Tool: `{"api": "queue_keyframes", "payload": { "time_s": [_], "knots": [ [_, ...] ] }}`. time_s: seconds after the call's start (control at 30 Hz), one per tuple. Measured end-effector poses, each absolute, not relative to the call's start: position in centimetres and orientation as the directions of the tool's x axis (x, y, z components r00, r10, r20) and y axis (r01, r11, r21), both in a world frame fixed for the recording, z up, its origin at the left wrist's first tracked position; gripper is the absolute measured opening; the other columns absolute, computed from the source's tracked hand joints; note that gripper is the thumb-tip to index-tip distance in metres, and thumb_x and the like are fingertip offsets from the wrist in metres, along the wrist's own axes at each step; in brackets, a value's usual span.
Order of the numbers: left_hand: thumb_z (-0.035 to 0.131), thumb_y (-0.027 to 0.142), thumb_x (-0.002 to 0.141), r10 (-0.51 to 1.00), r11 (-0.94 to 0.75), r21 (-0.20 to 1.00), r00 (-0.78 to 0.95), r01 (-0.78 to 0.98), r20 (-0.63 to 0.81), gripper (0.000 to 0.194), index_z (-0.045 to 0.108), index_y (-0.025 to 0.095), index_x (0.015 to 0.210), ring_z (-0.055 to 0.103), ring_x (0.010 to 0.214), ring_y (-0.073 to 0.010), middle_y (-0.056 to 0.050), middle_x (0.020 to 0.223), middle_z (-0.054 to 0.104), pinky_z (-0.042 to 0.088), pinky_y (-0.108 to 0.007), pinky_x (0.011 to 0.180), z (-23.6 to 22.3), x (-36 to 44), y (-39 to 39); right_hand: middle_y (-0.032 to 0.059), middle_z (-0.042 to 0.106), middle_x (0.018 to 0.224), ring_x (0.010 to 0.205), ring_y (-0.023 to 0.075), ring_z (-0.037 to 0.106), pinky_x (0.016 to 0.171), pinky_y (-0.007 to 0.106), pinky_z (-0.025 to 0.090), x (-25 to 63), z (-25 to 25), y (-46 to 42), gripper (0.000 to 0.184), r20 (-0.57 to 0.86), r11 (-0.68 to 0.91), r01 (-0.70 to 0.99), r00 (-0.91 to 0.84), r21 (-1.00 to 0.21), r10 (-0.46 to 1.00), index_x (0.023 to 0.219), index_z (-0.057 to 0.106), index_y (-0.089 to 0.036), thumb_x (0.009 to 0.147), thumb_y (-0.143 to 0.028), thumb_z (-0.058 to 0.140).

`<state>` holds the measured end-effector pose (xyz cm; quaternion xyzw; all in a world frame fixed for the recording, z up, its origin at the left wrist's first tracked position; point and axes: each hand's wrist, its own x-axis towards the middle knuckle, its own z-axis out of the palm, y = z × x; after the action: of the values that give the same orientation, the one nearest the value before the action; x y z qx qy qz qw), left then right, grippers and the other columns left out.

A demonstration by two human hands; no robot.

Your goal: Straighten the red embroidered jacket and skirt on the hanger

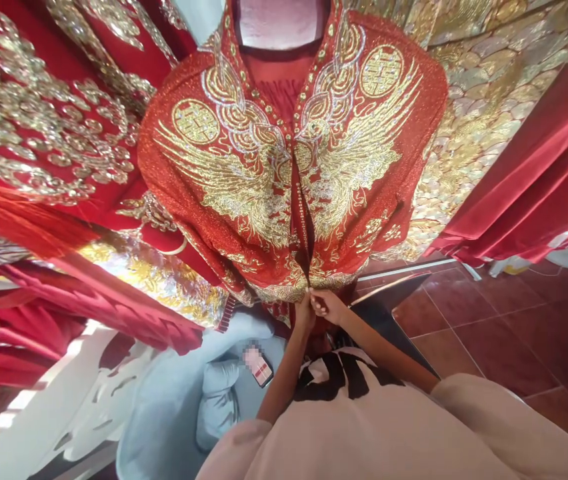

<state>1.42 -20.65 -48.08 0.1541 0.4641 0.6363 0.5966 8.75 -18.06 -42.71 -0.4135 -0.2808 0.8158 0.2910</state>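
Note:
In front of me a red jacket (244, 220) with gold and silver phoenix embroidery hangs on a mannequin form (281, 23). Its two front edges meet at the collar and again at the bottom, with a narrow gap between them at chest height. At the jacket's lower front hem, my left hand (305, 312) pinches the front edge. My right hand (328, 307) is closed right beside it, its thumb and fingertips together at the same edge. The small piece between the fingertips is too small to make out.
Red garments with gold sequins (59, 127) hang at the left, gold scale-patterned fabric (484, 127) and red cloth (529, 173) at the right. A light blue armchair (164, 393) bears a phone (263, 373) and a cushion (218, 407). Reddish floor tiles (489, 333) lie at the right.

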Motion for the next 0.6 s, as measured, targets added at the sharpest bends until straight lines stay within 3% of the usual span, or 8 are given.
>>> {"api": "queue_keyframes", "payload": {
  "time_s": [0.1, 0.23, 0.47, 0.6],
  "knots": [
    [0.069, 0.056, 0.073, 0.879, 0.171, 0.798, -0.277, -0.578, -0.389, 0.048, 0.041, 0.023, 0.053, 0.042, 0.041, -0.0127, 0.005, 0.041, 0.033, 0.043, -0.033, 0.055, -47.9, 1.7, -20.8, -0.0047, 0.042, 0.033, 0.028, 0.0035, 0.030, 0.030, 0.016, 0.018, 7.7, -43.2, -19.0, 0.038, -0.518, -0.576, -0.243, -0.265, -0.780, 0.813, 0.046, 0.049, -0.016, 0.065, -0.040, 0.072],
    [0.071, 0.054, 0.073, 0.858, 0.166, 0.848, -0.351, -0.503, -0.376, 0.048, 0.040, 0.025, 0.051, 0.046, 0.045, -0.0149, 0.004, 0.042, 0.034, 0.046, -0.035, 0.059, -47.7, 2.0, -21.0, -0.0023, 0.046, 0.032, 0.027, 0.0066, 0.038, 0.029, 0.018, 0.026, 7.2, -43.2, -19.1, 0.037, -0.510, -0.513, -0.207, -0.068, -0.833, 0.857, 0.039, 0.047, -0.017, 0.064, -0.030, 0.072],
    [0.068, 0.041, 0.075, 0.825, 0.095, 0.939, -0.502, -0.331, -0.261, 0.036, 0.044, 0.023, 0.057, 0.055, 0.062, -0.0183, 0.000, 0.055, 0.048, 0.046, -0.033, 0.064, -48.3, 2.3, -21.0, -0.0045, 0.041, 0.031, 0.027, 0.0027, 0.029, 0.029, 0.016, 0.018, 6.9, -40.7, -18.5, 0.027, -0.572, -0.565, -0.255, -0.054, -0.784, 0.818, 0.037, 0.047, -0.016, 0.061, -0.011, 0.059],
    [0.061, 0.035, 0.077, 0.816, 0.099, 0.957, -0.528, -0.274, -0.235, 0.028, 0.044, 0.020, 0.062, 0.054, 0.063, -0.0159, 0.001, 0.061, 0.050, 0.046, -0.031, 0.065, -48.8, 2.5, -20.9, -0.0026, 0.045, 0.033, 0.030, 0.0046, 0.037, 0.029, 0.015, 0.023, 6.2, -39.3, -18.2, 0.026, -0.647, -0.630, -0.268, -0.030, -0.729, 0.762, 0.039, 0.047, -0.016, 0.062, -0.005, 0.054]
  ]
}}
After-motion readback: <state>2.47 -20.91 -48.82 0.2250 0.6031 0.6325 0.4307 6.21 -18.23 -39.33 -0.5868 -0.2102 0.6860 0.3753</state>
